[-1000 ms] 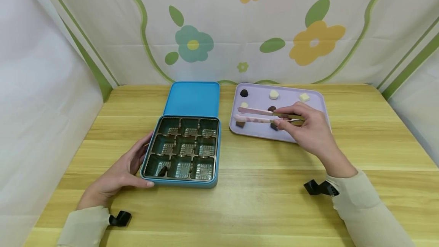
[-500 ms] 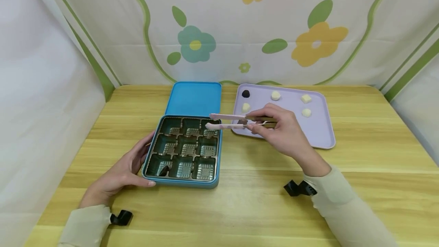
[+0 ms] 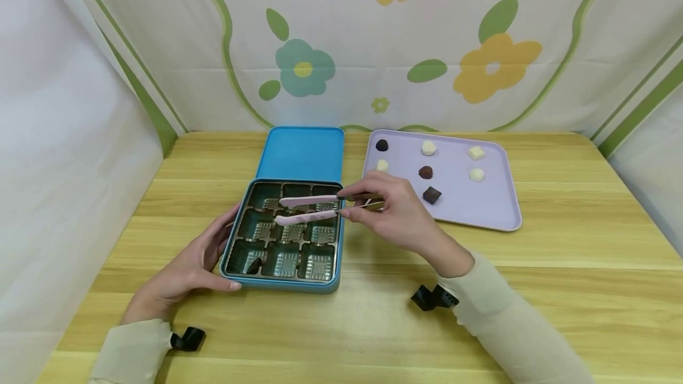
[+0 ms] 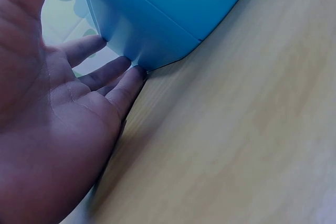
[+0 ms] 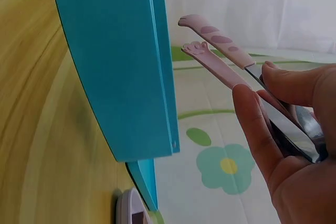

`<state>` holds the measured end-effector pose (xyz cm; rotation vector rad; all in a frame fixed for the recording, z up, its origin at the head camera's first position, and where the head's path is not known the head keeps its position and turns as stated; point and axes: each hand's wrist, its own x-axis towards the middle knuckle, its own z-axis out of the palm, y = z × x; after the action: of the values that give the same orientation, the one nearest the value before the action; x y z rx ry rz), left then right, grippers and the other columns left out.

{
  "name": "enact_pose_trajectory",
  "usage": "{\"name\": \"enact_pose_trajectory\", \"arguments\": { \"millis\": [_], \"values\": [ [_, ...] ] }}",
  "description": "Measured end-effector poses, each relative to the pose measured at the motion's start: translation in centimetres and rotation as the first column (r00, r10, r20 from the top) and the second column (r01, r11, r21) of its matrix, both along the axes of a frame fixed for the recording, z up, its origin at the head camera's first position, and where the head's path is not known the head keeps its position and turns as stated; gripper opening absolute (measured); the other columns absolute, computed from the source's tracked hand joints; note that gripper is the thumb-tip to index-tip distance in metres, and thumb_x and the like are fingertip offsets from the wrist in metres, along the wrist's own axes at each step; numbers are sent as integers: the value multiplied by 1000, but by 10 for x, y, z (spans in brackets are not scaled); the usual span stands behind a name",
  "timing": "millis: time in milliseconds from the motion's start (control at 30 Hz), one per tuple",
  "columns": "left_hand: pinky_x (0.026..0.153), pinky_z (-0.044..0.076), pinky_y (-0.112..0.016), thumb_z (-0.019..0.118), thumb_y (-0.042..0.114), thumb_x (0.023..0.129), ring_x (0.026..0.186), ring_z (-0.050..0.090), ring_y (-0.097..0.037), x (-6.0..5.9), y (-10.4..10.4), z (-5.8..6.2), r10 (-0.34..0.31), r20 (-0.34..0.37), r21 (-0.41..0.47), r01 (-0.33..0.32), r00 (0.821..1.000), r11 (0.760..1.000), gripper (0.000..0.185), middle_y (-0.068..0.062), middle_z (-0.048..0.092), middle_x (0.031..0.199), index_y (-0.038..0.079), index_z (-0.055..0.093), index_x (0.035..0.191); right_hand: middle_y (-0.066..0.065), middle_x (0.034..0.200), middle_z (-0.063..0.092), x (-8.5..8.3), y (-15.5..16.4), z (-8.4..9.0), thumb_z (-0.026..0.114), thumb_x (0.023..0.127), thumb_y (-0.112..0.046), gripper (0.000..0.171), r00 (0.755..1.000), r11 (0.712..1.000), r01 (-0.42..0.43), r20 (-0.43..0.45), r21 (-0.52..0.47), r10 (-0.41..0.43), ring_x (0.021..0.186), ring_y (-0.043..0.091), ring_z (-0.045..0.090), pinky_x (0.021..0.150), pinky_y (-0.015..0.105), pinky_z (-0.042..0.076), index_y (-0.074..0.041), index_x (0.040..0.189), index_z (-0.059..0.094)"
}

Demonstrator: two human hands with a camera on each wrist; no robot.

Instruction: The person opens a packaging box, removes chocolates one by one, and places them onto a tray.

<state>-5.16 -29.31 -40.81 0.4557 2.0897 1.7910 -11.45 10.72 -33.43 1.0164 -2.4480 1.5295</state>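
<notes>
My left hand rests against the left side of a blue tin box, its thumb near the front left corner. In the left wrist view, outstretched fingertips touch the box wall. Between thumb and fingers, my right hand holds tongs with pink paw-shaped tips. The tongs' arms are spread, their tips above the box's middle compartments, with nothing seen between them in the right wrist view. A dark chocolate piece lies in the front left compartment of the box's divided insert.
Behind the box lies its blue lid. To the right, a lilac tray bears several white and brown chocolates, among them a dark square one. My right hand covers the tray's front left corner. A flowered cloth hangs behind the table.
My right hand has moved left with the tongs, from over the tray to over the box. The left hand has stayed at the box's side.
</notes>
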Motion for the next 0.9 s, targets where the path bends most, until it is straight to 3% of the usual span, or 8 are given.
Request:
{"name": "enact_pose_trajectory", "arguments": {
  "millis": [300, 600, 900],
  "values": [
    [111, 41, -11, 90, -14, 71, 148, 40, 5, 1, -2, 1, 1, -2, 3, -1, 1000, 1000, 135, -11, 13, 180, 23, 11, 175, 3, 94, 71, 5, -22, 1, 86, 91, -7, 21, 997, 997, -72, 24, -6, 72, 88, 12, 64, 74, 28, 52, -9, 112, 82],
    [112, 40, -10, 90, -12, 71, 149, 38, 5, 2, -2, 1, -1, -3, -4, 1, 1000, 1000, 135, -10, 11, 181, 23, 11, 175, 7, 98, 72, 10, -42, -2, 84, 93, -7, 21, 984, 986, -166, 63, 4, 166, 87, 9, 64, 73, 29, 57, -7, 114, 82],
    [115, 36, -9, 89, -13, 72, 152, 35, 5, 3, 0, 2, -13, -21, -2, 13, 1000, 1000, 134, -11, 11, 181, 23, 11, 175, 2, 94, 69, 13, -54, 0, 84, 94, -15, 19, 977, 972, -211, 32, 101, 209, 75, 11, 53, 64, 23, 47, -10, 113, 82]
  ]
}}
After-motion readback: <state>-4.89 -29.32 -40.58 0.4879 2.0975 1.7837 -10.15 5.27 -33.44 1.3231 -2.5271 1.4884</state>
